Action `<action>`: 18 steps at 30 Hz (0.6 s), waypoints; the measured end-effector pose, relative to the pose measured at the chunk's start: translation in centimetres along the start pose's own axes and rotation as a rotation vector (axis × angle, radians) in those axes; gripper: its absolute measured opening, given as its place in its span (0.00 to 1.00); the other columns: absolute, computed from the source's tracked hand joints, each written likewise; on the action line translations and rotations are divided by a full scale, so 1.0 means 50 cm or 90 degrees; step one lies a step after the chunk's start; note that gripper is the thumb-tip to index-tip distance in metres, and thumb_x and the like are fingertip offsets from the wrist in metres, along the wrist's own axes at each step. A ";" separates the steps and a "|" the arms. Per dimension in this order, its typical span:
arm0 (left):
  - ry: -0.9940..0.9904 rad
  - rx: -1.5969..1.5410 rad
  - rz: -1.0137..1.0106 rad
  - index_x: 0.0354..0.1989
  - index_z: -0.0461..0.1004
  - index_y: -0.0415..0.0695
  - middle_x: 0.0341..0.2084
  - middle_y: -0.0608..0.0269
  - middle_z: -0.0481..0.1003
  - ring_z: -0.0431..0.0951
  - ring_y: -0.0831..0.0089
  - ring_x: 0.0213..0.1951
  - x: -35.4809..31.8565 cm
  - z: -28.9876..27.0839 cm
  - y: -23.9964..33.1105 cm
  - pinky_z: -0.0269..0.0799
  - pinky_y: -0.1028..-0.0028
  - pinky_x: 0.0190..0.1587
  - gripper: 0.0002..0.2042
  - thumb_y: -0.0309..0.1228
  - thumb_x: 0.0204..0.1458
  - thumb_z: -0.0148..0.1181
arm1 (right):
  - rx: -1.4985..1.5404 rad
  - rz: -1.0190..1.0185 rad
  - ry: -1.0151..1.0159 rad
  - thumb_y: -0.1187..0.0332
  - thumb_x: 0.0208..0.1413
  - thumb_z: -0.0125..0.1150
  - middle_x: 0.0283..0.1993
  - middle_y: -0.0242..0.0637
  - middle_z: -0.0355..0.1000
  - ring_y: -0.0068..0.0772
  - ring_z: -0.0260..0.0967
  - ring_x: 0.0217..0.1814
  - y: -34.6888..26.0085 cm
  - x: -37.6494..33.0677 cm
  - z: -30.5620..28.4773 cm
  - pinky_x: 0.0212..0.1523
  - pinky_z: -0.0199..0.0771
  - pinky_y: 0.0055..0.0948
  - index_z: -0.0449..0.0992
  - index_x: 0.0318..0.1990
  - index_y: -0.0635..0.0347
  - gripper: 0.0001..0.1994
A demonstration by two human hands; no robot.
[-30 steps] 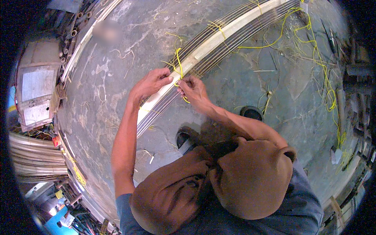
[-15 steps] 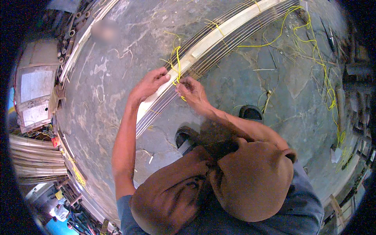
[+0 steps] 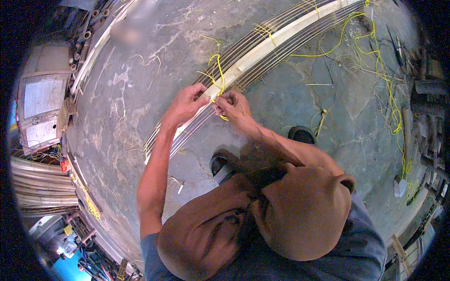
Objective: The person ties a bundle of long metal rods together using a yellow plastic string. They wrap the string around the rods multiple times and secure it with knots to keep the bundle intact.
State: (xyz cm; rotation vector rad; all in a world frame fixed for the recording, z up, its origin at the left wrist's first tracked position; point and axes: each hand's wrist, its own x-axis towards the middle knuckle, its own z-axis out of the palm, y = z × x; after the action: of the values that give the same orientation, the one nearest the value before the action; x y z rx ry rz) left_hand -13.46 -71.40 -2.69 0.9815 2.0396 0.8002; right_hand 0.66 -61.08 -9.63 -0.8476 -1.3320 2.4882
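Observation:
A long panel of thin dark slats (image 3: pixel 255 79), with a pale wooden strip (image 3: pixel 293 32) along its middle, runs from the far right toward my left forearm. Yellow cord (image 3: pixel 221 70) loops over the strip between my hands. My left hand (image 3: pixel 187 105) is closed on the pale strip, thumb on its top and fingers at its far edge. Against the near side of the strip, my right hand (image 3: pixel 234 107) pinches the yellow cord, whose short end hangs below the fingers. Farther along, more yellow ties (image 3: pixel 267 33) cross the slats.
Loose yellow cord (image 3: pixel 389 89) trails over the concrete floor (image 3: pixel 290 107) on the right. My sandalled foot (image 3: pixel 302 136) stands near the panel. Bamboo poles (image 3: pixel 86 35) and a white-panelled wooden frame (image 3: pixel 44 100) are at the left, above stacked slats (image 3: pixel 42 182).
My left hand has shifted slightly right and down along the strip. The right hand still pinches the cord. More slat ends now show beside my left forearm.

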 end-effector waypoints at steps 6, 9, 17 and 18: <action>0.025 0.060 0.040 0.34 0.70 0.38 0.24 0.55 0.70 0.68 0.69 0.27 -0.004 -0.005 -0.002 0.64 0.68 0.32 0.11 0.34 0.50 0.56 | -0.026 -0.011 0.029 0.67 0.54 0.60 0.32 0.37 0.73 0.22 0.69 0.30 0.005 0.012 0.001 0.33 0.72 0.21 0.70 0.35 0.67 0.10; 0.034 0.129 0.007 0.34 0.71 0.38 0.26 0.51 0.72 0.72 0.60 0.29 -0.013 -0.010 0.016 0.66 0.65 0.34 0.11 0.34 0.49 0.56 | 0.000 0.006 0.017 0.68 0.55 0.60 0.31 0.36 0.73 0.21 0.69 0.31 -0.001 0.020 -0.003 0.34 0.71 0.21 0.70 0.35 0.67 0.10; 0.171 0.280 0.105 0.38 0.69 0.41 0.34 0.52 0.72 0.74 0.52 0.37 -0.039 0.060 0.015 0.70 0.59 0.37 0.09 0.29 0.50 0.55 | -0.031 -0.076 0.033 0.69 0.56 0.58 0.34 0.36 0.74 0.25 0.70 0.35 0.043 0.018 -0.024 0.36 0.71 0.24 0.71 0.42 0.67 0.11; 0.209 0.315 0.102 0.40 0.68 0.41 0.38 0.53 0.72 0.73 0.53 0.39 -0.045 0.080 0.011 0.70 0.58 0.38 0.09 0.28 0.50 0.54 | 0.017 -0.105 0.042 0.67 0.55 0.58 0.33 0.37 0.74 0.27 0.71 0.35 0.047 0.030 -0.015 0.36 0.73 0.28 0.72 0.42 0.66 0.12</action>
State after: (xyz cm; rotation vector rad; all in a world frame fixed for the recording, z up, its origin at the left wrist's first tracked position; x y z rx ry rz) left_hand -9.01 -72.10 -3.71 1.3708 2.5387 0.5721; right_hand 0.07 -61.27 -12.44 -0.7733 -1.2891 2.3270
